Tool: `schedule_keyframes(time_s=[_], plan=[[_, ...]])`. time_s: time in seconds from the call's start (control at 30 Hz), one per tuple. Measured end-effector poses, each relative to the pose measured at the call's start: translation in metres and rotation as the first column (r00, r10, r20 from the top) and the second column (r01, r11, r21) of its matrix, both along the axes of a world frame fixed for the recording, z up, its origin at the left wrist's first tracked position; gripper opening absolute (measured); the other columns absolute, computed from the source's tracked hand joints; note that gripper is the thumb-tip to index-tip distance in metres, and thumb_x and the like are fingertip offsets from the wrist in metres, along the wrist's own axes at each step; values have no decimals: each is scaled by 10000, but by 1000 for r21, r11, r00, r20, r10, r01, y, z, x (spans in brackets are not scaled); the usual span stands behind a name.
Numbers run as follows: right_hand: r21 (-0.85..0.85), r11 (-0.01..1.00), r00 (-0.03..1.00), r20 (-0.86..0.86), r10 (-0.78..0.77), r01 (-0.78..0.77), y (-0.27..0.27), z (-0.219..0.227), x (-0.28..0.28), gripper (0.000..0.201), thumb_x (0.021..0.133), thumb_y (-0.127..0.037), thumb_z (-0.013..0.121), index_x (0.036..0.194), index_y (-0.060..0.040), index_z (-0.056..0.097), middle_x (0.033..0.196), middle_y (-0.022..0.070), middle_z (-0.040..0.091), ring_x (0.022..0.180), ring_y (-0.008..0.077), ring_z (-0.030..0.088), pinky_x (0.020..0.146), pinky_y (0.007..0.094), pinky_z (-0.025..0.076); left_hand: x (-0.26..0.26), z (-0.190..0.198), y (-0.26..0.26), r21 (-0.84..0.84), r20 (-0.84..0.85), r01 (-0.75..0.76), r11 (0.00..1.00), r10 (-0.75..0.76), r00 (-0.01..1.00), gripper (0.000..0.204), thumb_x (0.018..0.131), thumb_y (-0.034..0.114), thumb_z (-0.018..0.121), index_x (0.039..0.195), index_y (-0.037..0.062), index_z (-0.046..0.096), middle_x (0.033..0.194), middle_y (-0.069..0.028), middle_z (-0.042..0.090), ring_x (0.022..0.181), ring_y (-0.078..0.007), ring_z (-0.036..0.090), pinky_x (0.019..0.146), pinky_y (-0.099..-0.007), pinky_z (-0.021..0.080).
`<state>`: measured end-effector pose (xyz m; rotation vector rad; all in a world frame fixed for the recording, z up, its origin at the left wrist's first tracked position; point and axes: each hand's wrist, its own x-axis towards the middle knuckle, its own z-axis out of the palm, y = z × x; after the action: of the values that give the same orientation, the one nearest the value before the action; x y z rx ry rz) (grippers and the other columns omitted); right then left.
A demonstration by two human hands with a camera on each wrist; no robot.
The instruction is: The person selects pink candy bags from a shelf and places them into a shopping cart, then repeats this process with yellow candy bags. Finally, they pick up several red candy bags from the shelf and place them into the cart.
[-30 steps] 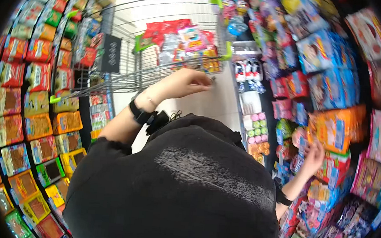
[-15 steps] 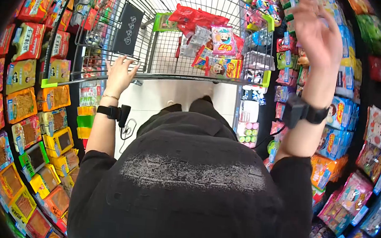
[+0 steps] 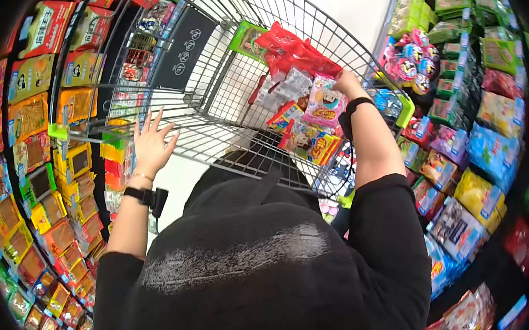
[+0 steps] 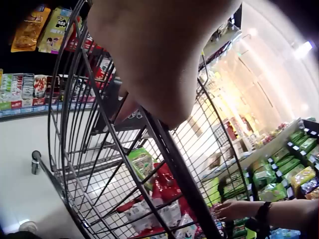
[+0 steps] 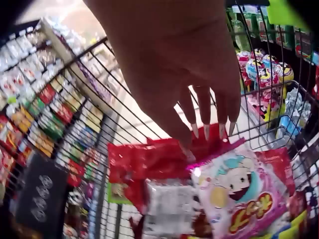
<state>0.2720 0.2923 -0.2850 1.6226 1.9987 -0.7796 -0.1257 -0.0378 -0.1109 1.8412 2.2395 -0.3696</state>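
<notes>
My left hand (image 3: 154, 146) lies at the near bar of a wire shopping cart (image 3: 186, 51), its fingers spread and straight. In the left wrist view that dark bar (image 4: 174, 169) passes under the hand. My right hand (image 5: 187, 89) reaches down inside the cart, fingers extended and apart. Its fingertips are right at the top edge of a pink-and-white candy bag (image 5: 239, 191) with a cartoon face. Around that bag lie red bags (image 3: 296, 58), clear silvery packs (image 3: 286, 91), a yellow-and-red pack (image 3: 316, 146) and a green packet (image 3: 248, 40).
Shelves of orange and yellow snack packs (image 3: 29, 116) run along my left. On my right hang rows of bagged sweets (image 3: 495, 147), with round cartoon-faced packs (image 3: 410, 64) beside the cart's far right side. Pale floor (image 3: 181, 183) shows below the cart.
My right hand has come from the right-hand shelf, up past it, and down into the cart beside the pink bag. The cart now appears turned; my left hand stays near its bar.
</notes>
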Motion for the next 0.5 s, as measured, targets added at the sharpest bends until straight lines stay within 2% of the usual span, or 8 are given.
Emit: schedule_keyframes(time_s=[0.07, 0.1, 0.17, 0.23, 0.3, 0.33, 0.43, 0.5], plan=[[211, 972, 993, -26, 116, -108, -11, -39, 9, 855, 407, -295, 874, 1124, -32, 491, 1148, 195, 510, 1065, 337, 510, 903, 386, 432, 1, 1, 5, -19, 43, 16, 1000, -15, 999, 335, 824, 392, 513, 1062, 200, 648, 1346, -60, 417, 1286, -265, 301, 1066, -440, 155], [186, 977, 993, -33, 109, -101, -14, -47, 12, 855, 407, -295, 874, 1124, -32, 491, 1148, 195, 510, 1065, 337, 510, 903, 386, 432, 2, 1, 7, -46, 40, 22, 999, -20, 999, 335, 824, 392, 513, 1062, 200, 648, 1346, -60, 417, 1286, -265, 301, 1066, -440, 155], [75, 986, 989, 5, 149, -149, -17, -40, 12, 659, 506, -196, 819, 1068, -47, 509, 1197, 180, 459, 1160, 331, 431, 952, 402, 393, 2, 0, 9, -81, 57, -5, 997, 10, 998, 319, 819, 368, 525, 1062, 203, 647, 1342, -45, 423, 1290, -267, 295, 1065, -420, 170], [174, 974, 989, 69, 134, -144, -29, -45, 11, 543, 579, -199, 775, 1037, -57, 519, 1164, 151, 481, 1129, 305, 454, 930, 426, 399, 3, -1, 10, -79, 57, 12, 997, -7, 998, 303, 810, 343, 537, 1051, 200, 652, 1338, -35, 430, 1289, -266, 297, 1064, -410, 181], [432, 860, 962, 89, 258, -271, -36, -65, 13, 537, 577, -184, 763, 1032, -55, 510, 1073, 163, 501, 1040, 307, 499, 843, 434, 444, 4, -2, 11, -88, 59, 5, 996, 0, 998, 296, 803, 333, 540, 1040, 199, 656, 1334, -39, 435, 1283, -266, 308, 1064, -414, 181], [314, 900, 953, 76, 294, -303, -42, -58, 10, 359, 701, -160, 623, 1026, -47, 520, 1121, 129, 502, 1050, 285, 495, 840, 443, 429, 4, -2, 11, -84, 60, -1, 996, 6, 998, 288, 799, 320, 539, 1031, 198, 658, 1327, -40, 442, 1277, -265, 317, 1060, -413, 188], [214, 970, 990, -54, 133, -119, -59, -54, 11, 441, 715, -129, 597, 1133, -74, 469, 1068, 161, 559, 996, 296, 547, 815, 460, 444, 3, -3, 9, -97, 68, -16, 995, 23, 997, 280, 796, 316, 540, 1019, 200, 662, 1320, -39, 451, 1275, -263, 321, 1049, -409, 203], [-48, 999, 997, 76, 29, -26, -60, -32, 17, 736, 619, -170, 723, 1252, -74, 361, 1034, 192, 593, 999, 325, 563, 855, 434, 437, 4, -2, 11, -114, 60, -28, 993, 35, 998, 267, 796, 318, 532, 988, 195, 671, 1300, -47, 473, 1253, -271, 353, 1033, -397, 224]])
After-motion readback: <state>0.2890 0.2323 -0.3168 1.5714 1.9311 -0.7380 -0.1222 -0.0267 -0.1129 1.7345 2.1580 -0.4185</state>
